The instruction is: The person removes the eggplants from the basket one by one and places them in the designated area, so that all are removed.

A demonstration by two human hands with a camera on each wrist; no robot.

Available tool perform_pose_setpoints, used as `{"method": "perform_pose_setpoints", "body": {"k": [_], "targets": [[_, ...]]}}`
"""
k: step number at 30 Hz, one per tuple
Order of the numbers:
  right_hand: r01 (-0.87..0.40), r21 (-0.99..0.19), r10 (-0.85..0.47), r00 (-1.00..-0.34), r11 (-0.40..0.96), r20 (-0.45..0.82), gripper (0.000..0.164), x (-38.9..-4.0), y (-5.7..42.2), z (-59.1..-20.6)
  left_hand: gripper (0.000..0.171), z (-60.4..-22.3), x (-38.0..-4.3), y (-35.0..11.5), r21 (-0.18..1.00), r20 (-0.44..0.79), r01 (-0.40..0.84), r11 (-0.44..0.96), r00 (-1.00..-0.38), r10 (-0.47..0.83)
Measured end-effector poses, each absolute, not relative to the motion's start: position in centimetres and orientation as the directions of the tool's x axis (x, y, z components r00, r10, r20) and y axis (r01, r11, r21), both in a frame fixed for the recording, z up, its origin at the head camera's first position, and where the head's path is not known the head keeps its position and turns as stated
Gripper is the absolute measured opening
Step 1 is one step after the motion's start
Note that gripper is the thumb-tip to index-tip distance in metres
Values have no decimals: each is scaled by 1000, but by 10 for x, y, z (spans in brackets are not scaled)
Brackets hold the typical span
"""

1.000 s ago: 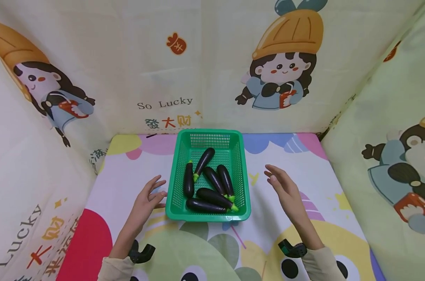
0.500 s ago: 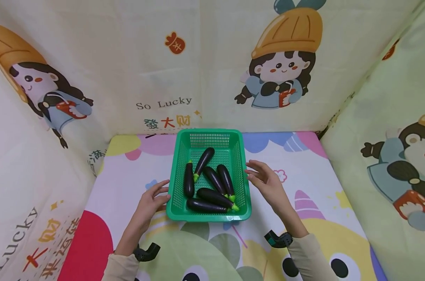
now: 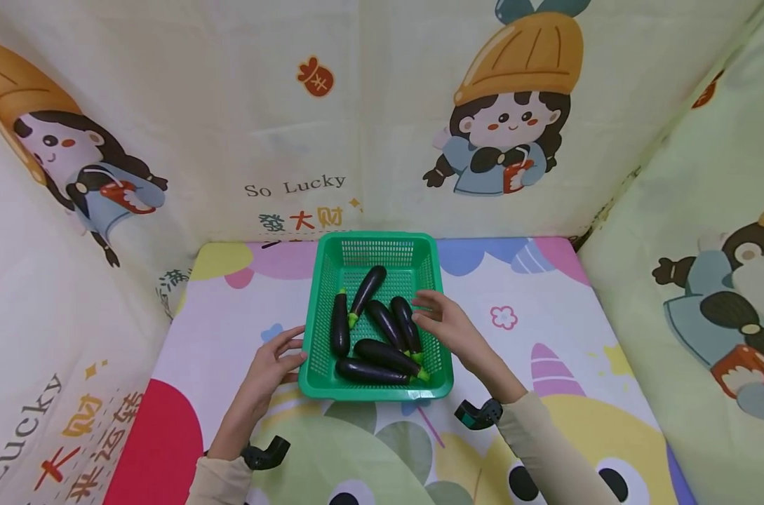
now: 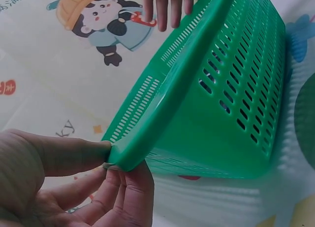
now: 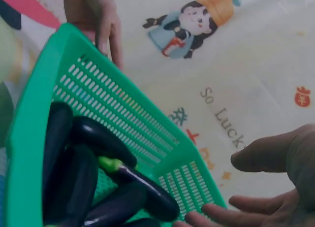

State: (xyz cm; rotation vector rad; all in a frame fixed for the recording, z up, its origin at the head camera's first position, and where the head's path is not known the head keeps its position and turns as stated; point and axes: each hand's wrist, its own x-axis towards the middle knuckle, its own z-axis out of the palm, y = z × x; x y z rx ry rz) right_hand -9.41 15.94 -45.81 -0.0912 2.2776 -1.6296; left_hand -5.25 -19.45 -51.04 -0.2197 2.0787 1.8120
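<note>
A green plastic basket (image 3: 375,393) holds several dark purple eggplants (image 3: 370,369) with green stem ends. At the basket's left side is my left hand (image 3: 271,368). The left wrist view shows its thumb (image 4: 74,155) on top of the rim and its fingers underneath, pinching the edge. My right hand (image 3: 451,326) hovers over the basket's right edge, fingers reaching inward above the rightmost eggplant (image 3: 404,319). In the right wrist view, its thumb and fingers (image 5: 241,214) are spread apart, with nothing between them.
A colourful printed cloth (image 3: 483,273) covers the table. Cartoon-printed cloth walls (image 3: 394,140) stand behind and at both sides. Each wrist wears a black camera mount, on the left wrist (image 3: 266,454) and the right wrist (image 3: 478,414).
My right hand has moved left, from beside the basket to over its right edge. My left hand has come in slightly and taken hold of the left rim. The eggplants look unmoved.
</note>
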Motion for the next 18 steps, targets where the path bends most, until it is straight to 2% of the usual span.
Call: {"method": "perform_pose_setpoints", "body": {"k": [12,18], "targets": [[288,-858,-208,-891,425,-403,58,-123,139,-449,56,-510,-53,-194,914,-381,-359,188,-919,97],[379,-824,-187,-853,420,-488,62,-134,131,-447,56,-511,-53,-191,914,-387,-369,169,-917,93]]}}
